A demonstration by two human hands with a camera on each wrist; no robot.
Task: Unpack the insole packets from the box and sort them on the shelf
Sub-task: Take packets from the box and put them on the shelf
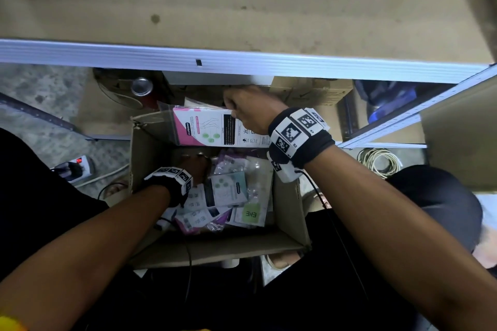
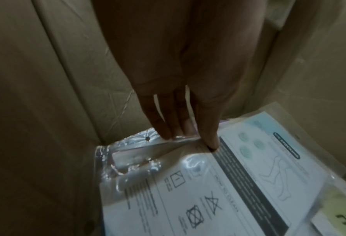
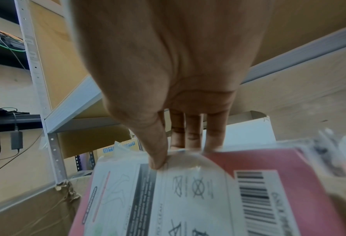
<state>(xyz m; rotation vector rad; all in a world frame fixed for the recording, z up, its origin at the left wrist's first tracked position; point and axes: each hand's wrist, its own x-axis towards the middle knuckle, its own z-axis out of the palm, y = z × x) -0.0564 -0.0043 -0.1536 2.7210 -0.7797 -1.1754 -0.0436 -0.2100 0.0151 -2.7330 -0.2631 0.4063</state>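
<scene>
A: Where is the right hand (image 1: 250,110)?

B: Above the far rim of the cardboard box (image 1: 289,212), at about 12 o'clock from the box's middle. Thumb on top and fingers behind, it pinches the edge of a pink-and-white insole packet (image 1: 215,129) in a clear sleeve. The packet is held up over the box's far wall, just below the grey front rail of the shelf (image 1: 242,60).

A: And the left hand (image 1: 195,169)?

B: Down inside the box, at about 10 o'clock, near the left wall. The wrist view shows its fingers (image 2: 163,124) straight and close together, tips resting on the top edge of a pale blue-and-white packet (image 2: 238,183); the thumb tip touches the printed card. It grips nothing.

A: What remains in the box?

B: A loose pile of packets (image 1: 228,196), overlapping and tilted, one with a green label (image 1: 251,213) at about 5 o'clock.

A: Anything around it?

B: A power strip (image 1: 72,168) with a red light lies on the floor at 9 o'clock, and a coil of cable (image 1: 379,161) at 3 o'clock.
</scene>
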